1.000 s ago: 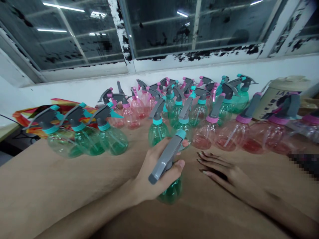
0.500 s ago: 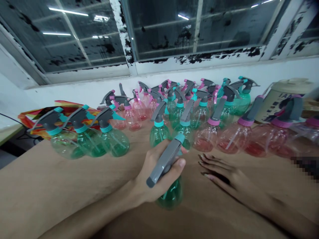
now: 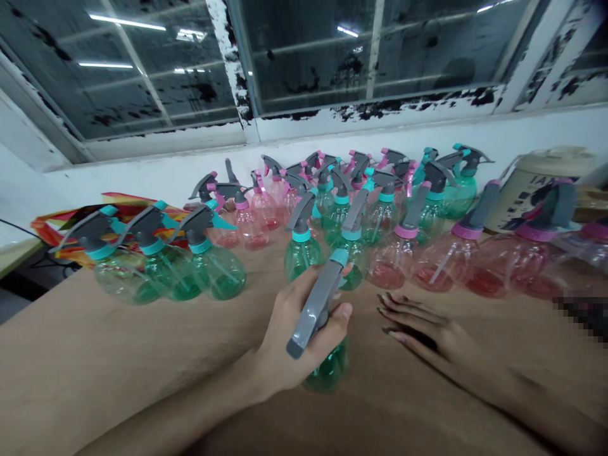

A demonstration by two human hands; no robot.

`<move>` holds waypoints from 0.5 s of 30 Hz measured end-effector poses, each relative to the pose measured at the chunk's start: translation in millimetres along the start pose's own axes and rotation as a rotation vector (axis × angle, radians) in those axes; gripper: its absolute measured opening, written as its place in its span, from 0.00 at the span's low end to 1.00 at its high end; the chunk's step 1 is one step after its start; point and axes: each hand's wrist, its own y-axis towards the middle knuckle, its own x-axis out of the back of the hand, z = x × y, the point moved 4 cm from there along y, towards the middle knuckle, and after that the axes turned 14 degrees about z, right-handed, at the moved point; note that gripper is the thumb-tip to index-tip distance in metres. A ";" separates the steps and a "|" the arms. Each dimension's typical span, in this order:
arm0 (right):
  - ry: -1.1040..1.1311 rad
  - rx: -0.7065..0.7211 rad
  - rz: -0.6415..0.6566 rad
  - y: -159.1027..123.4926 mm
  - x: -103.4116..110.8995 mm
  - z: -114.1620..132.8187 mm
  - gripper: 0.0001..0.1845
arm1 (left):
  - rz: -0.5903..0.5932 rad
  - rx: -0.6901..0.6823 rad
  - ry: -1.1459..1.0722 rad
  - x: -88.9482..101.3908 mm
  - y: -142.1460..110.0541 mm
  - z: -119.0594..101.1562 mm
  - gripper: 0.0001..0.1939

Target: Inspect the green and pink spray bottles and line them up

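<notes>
My left hand (image 3: 289,329) is wrapped round the neck of a green spray bottle (image 3: 327,370) with a grey trigger head and teal nozzle. The nozzle points away from me, and the fingers hide the bottle's collar. Flat on the table, my right hand (image 3: 427,329) lies with its fingers stretched out, holding nothing. Just beyond the hands stand two more green spray bottles (image 3: 304,256) and a row of pink spray bottles (image 3: 444,259) running to the right. Green liquid shows low in the held bottle.
Three green spray bottles (image 3: 218,272) stand at the left before a red and orange bag (image 3: 128,206). Several pink and green bottles crowd the back by the wall. A beige printed container (image 3: 536,183) is at the back right. Behind is a window (image 3: 370,57) with peeling paint.
The held spray bottle has turned slightly, its trigger's near end shifting a little right. My right hand lies in the same place.
</notes>
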 end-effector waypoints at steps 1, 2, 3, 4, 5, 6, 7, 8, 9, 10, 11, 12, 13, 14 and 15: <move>-0.001 -0.001 0.002 0.1 0.3 0.3 0.21 | -0.001 0.009 0.003 -0.1 0.1 1.6 0.14; -0.002 0.000 0.001 0.2 0.5 0.4 0.21 | -0.002 0.021 0.007 -0.1 0.2 3.1 0.13; -0.005 0.001 0.002 0.2 0.4 0.2 0.21 | -0.005 0.024 0.008 -0.1 0.1 4.0 0.12; -0.008 0.003 0.005 0.2 0.1 -0.3 0.21 | -0.008 0.023 0.004 -0.2 0.0 4.3 0.11; -0.013 0.003 0.010 0.1 -0.3 -1.0 0.21 | -0.008 0.013 0.000 -0.4 -0.1 3.9 0.11; -0.019 0.003 0.016 -0.1 -0.7 -1.7 0.21 | -0.009 -0.001 -0.003 -0.5 -0.2 3.2 0.11; -0.024 0.002 0.021 -0.3 -1.0 -2.3 0.21 | -0.009 -0.008 -0.004 -0.8 -0.2 2.6 0.11; -0.028 0.001 0.028 -0.4 -1.3 -2.7 0.21 | -0.005 -0.012 -0.007 -1.1 -0.1 2.1 0.12; -0.031 0.001 0.032 -0.6 -1.4 -2.8 0.21 | -0.001 -0.012 -0.012 -1.4 0.1 1.9 0.13; -0.033 0.000 0.035 -0.7 -1.4 -2.8 0.21 | 0.006 -0.011 -0.021 -1.6 0.4 2.0 0.14; -0.033 -0.001 0.038 -0.8 -1.3 -2.6 0.21 | 0.012 -0.012 -0.028 -1.6 0.6 2.1 0.14; -0.030 -0.002 0.039 -0.8 -1.2 -2.2 0.21 | 0.017 -0.016 -0.027 -1.4 0.8 2.1 0.14; -0.024 -0.003 0.035 -0.8 -0.9 -1.9 0.21 | 0.022 -0.027 -0.014 -0.9 0.9 1.8 0.14; -0.018 -0.003 0.028 -0.8 -0.5 -1.5 0.21 | 0.021 -0.034 0.010 -0.1 0.8 1.4 0.13; -0.011 -0.003 0.021 -0.7 -0.2 -1.2 0.21 | 0.022 -0.031 0.038 0.7 0.7 1.1 0.12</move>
